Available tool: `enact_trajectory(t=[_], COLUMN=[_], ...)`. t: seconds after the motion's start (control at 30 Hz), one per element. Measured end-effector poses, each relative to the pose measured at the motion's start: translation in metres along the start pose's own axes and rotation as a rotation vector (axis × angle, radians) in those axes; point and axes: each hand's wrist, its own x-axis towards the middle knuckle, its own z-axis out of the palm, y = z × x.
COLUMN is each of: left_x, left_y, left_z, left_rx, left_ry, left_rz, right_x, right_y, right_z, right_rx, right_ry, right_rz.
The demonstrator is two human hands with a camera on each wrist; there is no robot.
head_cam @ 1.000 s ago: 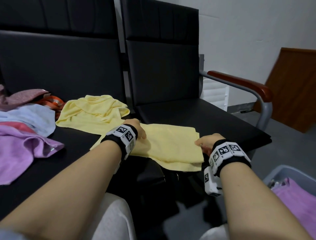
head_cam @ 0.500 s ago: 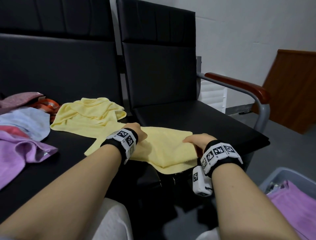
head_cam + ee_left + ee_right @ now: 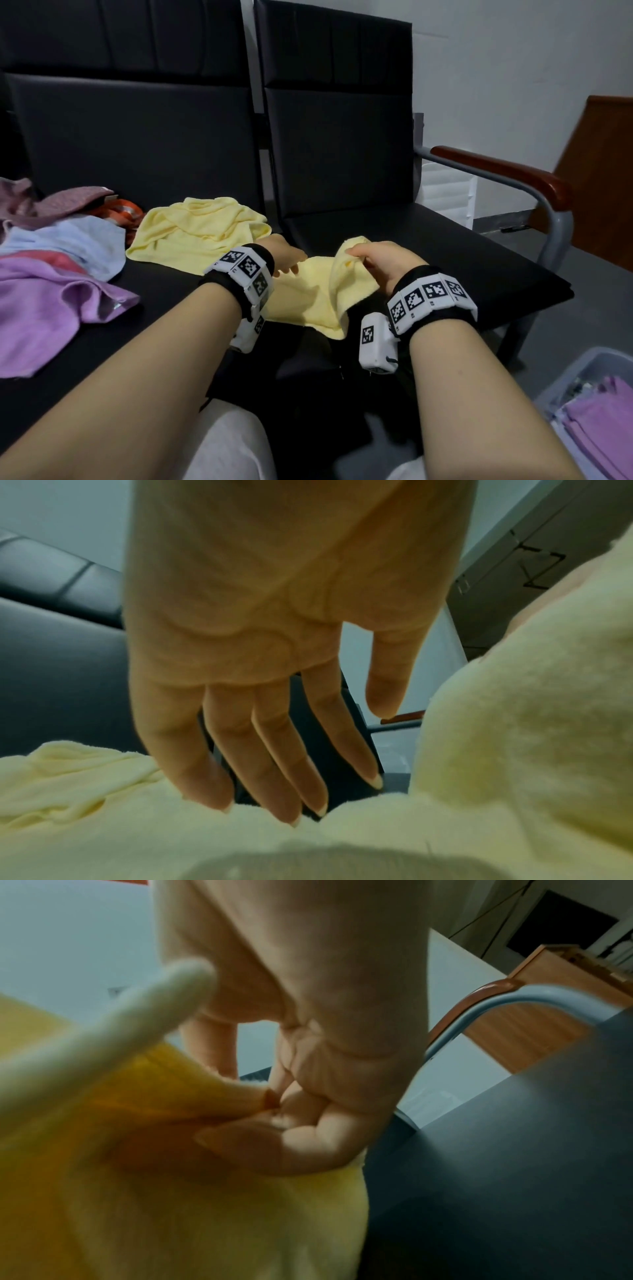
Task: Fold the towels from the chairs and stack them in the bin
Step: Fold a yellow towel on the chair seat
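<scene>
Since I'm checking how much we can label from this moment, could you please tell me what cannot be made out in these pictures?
- Bin, head view: cut off by the frame's corner; how many purple towels it holds cannot be counted.
- Left hand, head view: fingertips hidden behind the wrist band; the left wrist view shows straight fingers on the yellow towel.
- Right hand, right wrist view: the grip is blurred, with cloth covering the thumb.
- Towel pile, head view: cut off by the left edge.

Yellow towel point(image 3: 308, 298) soft matt terry cloth; chair seat point(image 3: 428, 253) beneath it smooth black leatherette; armrest point(image 3: 507, 171) beside seat glossy wood on grey metal.
</scene>
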Motion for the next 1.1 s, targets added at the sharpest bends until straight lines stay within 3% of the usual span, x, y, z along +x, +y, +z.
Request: enact_trajectory(t=[0.27,0.5,0.73,0.87,1.1], left_x=[-0.009,-0.020,-0.010,-0.002,0.004], left_y=[-0.014,-0.033,-0.053,-0.064,-0.079], left_z=[-0.027,-0.051,-0.060,-0.057,-0.050], left_rx=[-0.452,-0.587,-0.574,-0.576,-0.200], left_ry=[0.081,0.047,0.084,0.169,0.199], left_rz=[-0.027,-0.092,-0.184,-0.207,-0.297], right_x=[0.014,0.021,0.024,0.024,0.013], right_y=[-0.014,-0.023,-0.030,-0.031,-0.030], right_z=[0.061,0.116,0.154,0.156,0.134], right_rx=[0.039,0.107,0.072,0.046,-0.021], right_ry=[-0.128,-0.294,-0.352,-0.395,-0.370], right_rz=[-0.065,-0.104,-0.155,-0.130,-0.112])
